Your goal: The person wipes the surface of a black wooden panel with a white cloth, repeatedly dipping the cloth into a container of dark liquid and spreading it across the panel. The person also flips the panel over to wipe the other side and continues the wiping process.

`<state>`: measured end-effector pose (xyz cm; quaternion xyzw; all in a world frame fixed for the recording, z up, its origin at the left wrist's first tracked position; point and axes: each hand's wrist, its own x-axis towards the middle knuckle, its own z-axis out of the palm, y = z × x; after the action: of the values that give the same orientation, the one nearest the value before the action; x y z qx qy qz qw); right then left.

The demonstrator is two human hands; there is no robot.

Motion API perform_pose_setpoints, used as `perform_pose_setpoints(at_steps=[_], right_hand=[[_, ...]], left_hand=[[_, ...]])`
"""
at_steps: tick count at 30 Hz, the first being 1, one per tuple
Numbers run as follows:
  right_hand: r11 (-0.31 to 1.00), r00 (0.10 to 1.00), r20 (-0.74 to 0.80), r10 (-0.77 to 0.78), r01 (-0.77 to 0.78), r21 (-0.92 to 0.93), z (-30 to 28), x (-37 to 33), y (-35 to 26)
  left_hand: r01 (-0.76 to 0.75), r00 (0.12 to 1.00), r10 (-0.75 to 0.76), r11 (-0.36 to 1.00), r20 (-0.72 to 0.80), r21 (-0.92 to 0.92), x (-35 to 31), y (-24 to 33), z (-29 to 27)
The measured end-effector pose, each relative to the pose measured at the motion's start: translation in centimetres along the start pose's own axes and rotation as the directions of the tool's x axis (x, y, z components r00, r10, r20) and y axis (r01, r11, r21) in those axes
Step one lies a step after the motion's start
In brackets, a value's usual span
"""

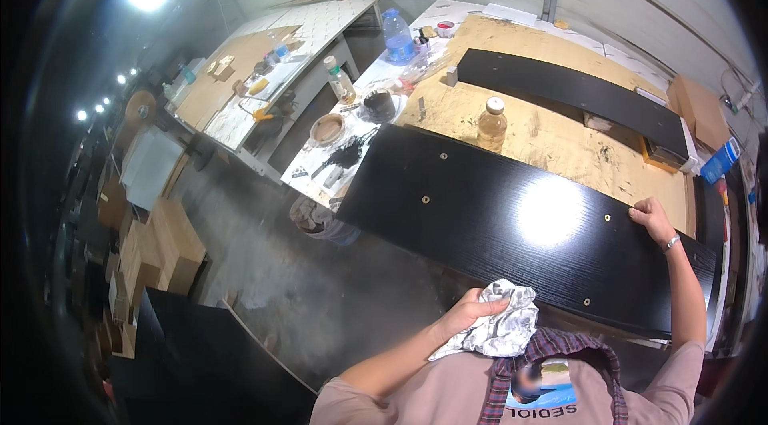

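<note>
A long, glossy black wooden board (480, 193) with several small brass-coloured fittings lies across the worktable in front of me. My left hand (466, 313) is closed around a crumpled white rag (502, 325) with grey-black smudges, close to my body by the board's near edge. At the board's far edge, toward the right, my right hand (654, 222) is closed with its fingers curled at the rim. Just beyond the board stands a bottle of amber liquid (491, 127) with a white cap.
Another black board (560, 89) rests on supports farther back. Left of my board are a dark-stained tub (378, 106), a brown-filled bowl (327, 130) and a green-banded bottle (339, 81). A bucket (316, 221) sits on the floor; a blue can (720, 161) leans at right.
</note>
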<state>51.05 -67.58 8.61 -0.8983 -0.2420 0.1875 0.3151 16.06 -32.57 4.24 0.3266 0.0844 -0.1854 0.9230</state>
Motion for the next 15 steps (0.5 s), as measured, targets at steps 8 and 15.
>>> perform_pose_setpoints(at_steps=[8,15], right_hand=[[0.989,0.996,-0.087,-0.02,0.007,-0.147,0.0,-0.4,0.6],[0.978,0.991,-0.132,-0.031,0.003,-0.21,0.4,-0.9,0.3]], left_hand=[[0.082,0.997,-0.082,0.996,-0.004,0.023,0.6,0.7,-2.0],[-0.042,0.882,0.176,0.953,-0.438,0.299,-1.3,1.9,-7.6]])
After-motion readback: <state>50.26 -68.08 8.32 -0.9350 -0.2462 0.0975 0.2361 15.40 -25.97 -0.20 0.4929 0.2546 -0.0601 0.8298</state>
